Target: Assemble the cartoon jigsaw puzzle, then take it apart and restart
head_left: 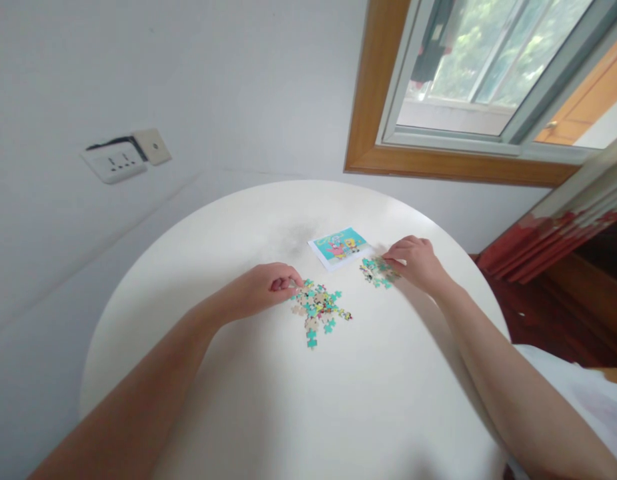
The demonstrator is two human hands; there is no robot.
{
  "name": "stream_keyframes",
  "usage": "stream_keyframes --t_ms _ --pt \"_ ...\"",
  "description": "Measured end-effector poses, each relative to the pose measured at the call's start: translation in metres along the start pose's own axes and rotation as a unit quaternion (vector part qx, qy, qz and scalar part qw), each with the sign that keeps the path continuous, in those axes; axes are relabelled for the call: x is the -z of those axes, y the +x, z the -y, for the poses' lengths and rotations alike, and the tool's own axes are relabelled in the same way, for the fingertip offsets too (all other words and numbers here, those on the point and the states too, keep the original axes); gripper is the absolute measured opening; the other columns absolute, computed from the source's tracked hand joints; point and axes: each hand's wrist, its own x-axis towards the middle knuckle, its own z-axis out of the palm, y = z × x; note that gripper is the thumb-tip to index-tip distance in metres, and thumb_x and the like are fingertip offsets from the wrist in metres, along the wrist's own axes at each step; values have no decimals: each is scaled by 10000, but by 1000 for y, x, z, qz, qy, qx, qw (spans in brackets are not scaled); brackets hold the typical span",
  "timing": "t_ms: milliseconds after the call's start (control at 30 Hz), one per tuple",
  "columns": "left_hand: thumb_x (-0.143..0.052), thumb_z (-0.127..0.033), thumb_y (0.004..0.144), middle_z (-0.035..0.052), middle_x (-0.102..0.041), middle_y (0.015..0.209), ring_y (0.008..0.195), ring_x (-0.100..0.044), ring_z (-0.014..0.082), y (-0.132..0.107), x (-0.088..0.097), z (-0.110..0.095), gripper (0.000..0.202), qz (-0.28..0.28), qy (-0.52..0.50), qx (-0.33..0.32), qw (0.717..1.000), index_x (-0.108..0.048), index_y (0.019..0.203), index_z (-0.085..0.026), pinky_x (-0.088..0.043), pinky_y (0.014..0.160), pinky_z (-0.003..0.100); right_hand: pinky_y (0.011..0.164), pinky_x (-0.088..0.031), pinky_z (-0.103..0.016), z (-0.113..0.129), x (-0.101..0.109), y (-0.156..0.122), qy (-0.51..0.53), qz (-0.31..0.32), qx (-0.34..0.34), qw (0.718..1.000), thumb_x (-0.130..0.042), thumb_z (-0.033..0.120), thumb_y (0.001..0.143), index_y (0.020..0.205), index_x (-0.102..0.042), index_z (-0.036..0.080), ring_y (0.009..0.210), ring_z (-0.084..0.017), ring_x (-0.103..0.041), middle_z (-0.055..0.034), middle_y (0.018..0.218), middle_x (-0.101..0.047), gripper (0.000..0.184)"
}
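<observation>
A loose heap of small teal, cream and yellow puzzle pieces (319, 310) lies in the middle of the round white table (268, 400). My left hand (268, 288) rests at the heap's left edge, fingers curled and pinched at a piece. A smaller joined patch of puzzle pieces (378, 272) lies to the right. My right hand (413, 261) lies on its right side, fingers bent down onto the pieces. A small picture card (340, 247) with cartoon figures on a teal ground lies just behind both groups.
A white wall with a power socket (115, 162) and a beige plate stands behind the table on the left. A wood-framed window (468, 87) is at the upper right. A red and cream curtain (563, 227) hangs beside the table's right edge.
</observation>
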Motion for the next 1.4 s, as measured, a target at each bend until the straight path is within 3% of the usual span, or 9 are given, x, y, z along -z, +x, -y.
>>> stream_keyframes --t_ms 200,433,567,767,900,1033,1167,1400 --pt "-502 -423 838 -20 -509 679 616 -453 112 0 1 0 331 -2 6 8 1000 -677 970 -174 -361 576 214 793 -341 -372 2 3 -8 -12 47 -5 999 -620 180 833 971 -752 300 1038 -259 -555 -43 1081 -715 226" --pt "-494 -410 847 -10 -528 700 632 -473 119 0 6 5 316 -12 25 4 1000 -673 962 -177 -365 587 216 843 -408 -374 4 4 -5 28 0 -17 999 -528 154 872 1004 -739 236 989 -242 -594 -58 1047 -725 262" --pt "-486 -357 841 3 -552 737 672 -511 135 -2 9 6 282 -32 62 4 998 -672 945 -173 -380 630 231 841 -429 -358 26 -2 -2 82 -41 29 995 -518 163 878 1031 -734 212 920 -222 -605 -69 982 -727 269" --pt "-485 -277 818 -4 -558 746 669 -521 143 -3 7 6 264 -9 97 4 995 -657 993 -181 -369 636 245 863 -411 -384 82 -18 -5 164 -42 136 976 -522 159 871 1083 -716 241 980 -226 -574 -65 1013 -698 299" --pt "-517 -201 757 -7 -551 795 709 -523 146 -5 6 2 263 4 106 -19 994 -626 996 -192 -380 656 241 842 -400 -398 118 -19 -12 195 -29 129 972 -557 187 868 1091 -712 258 945 -227 -548 -60 996 -671 281" --pt "-501 -122 713 5 -540 851 763 -524 153 -8 7 -6 199 4 119 -48 992 -589 882 -179 -402 704 243 844 -399 -395 145 -19 -21 220 -20 102 970 -583 218 872 1084 -702 236 957 -228 -532 -69 1012 -653 244" --pt "-491 -116 742 8 -550 892 809 -548 157 -10 8 -9 212 8 103 -56 993 -616 899 -186 -420 752 241 864 -385 -397 153 -20 -22 208 -11 98 973 -582 218 879 1107 -689 232 1018 -236 -505 -69 1067 -637 252" --pt "-531 -191 822 20 -569 922 866 -576 175 -8 4 -4 255 60 106 -75 990 -683 1024 -226 -421 797 248 896 -375 -399 147 -22 -16 209 -3 111 972 -510 209 922 1135 -686 231 1045 -230 -497 -71 1107 -628 277"
